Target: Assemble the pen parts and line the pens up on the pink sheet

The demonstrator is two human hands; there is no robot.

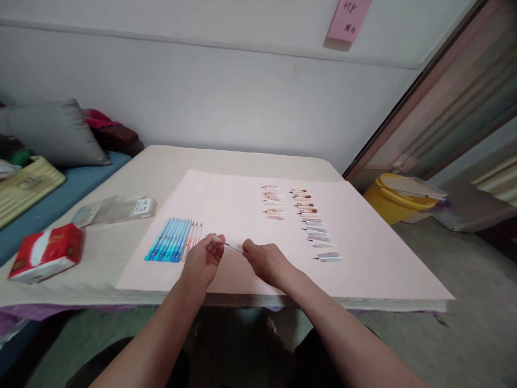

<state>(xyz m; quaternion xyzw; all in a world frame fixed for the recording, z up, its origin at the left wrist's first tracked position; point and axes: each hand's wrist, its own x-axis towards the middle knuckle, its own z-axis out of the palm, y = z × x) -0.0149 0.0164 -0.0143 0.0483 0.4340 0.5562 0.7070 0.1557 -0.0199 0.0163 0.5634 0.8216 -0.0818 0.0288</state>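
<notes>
Nearest the camera, two bare forearms (173,318) reach up from the bottom edge and over the front of a bench. At far left, a grey cushion (52,133) leans on a blue seat (91,178), with a ribbed yellowish object (30,186) in front of it. On the left of the bench (169,156), a red and white packet (48,253) lies near the front corner, and a clear plastic wrapper (117,210) is stretched out just behind it. A pink sheet (230,199) covers much of the bench top; on its left, blue pens (169,240) lie side by side in a neat row, with a few pale patterned pens (193,237) right beside them. Next comes the left hand (204,256), its fingertips pinching the white end of a slim pen piece (233,247), which has a narrow dark stretch and spans the gap between the hands. The right hand (266,260) is closed around the other end, knuckles up. Beyond it, a short column of small pen parts (273,201) lies on the sheet, then a longer column, brown-ended pieces (306,205) at the back and greyish pieces (323,237) toward the front. At far right, a yellow bucket (383,202) stands on the floor.
</notes>
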